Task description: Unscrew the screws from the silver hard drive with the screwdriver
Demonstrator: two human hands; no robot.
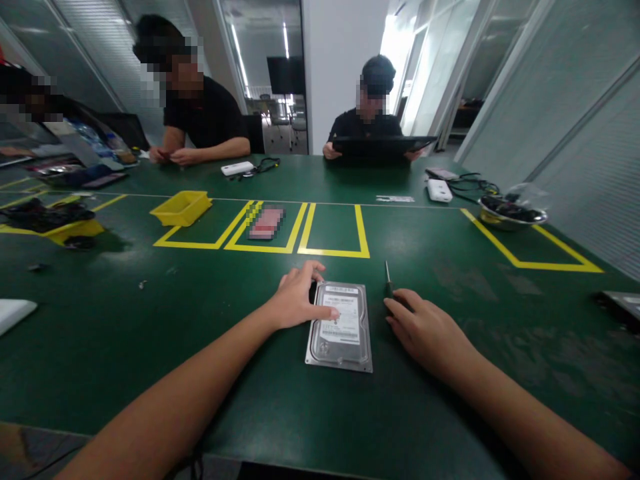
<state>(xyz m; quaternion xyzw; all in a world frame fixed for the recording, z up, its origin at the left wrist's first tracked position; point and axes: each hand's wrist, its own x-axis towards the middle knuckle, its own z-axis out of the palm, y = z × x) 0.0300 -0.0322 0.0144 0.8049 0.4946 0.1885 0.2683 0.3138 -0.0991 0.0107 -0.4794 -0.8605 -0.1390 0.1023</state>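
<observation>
A silver hard drive (345,343) with a white label lies flat on the green table in front of me. My left hand (300,300) grips its left side, the thumb across the label and the fingers bent around the far left corner. To the right of the drive, my right hand (425,327) is closed around the handle of a screwdriver (387,273). The metal shaft points away from me, apart from the drive, and most of the handle is hidden under the fingers.
Yellow tape outlines (333,254) cross the table beyond the drive. A yellow tray (181,210) stands far left, a metal bowl of cables (513,215) far right. Another drive (623,308) sits at the right edge. Across the table, one person (210,117) leans; another holds a dark panel (383,148).
</observation>
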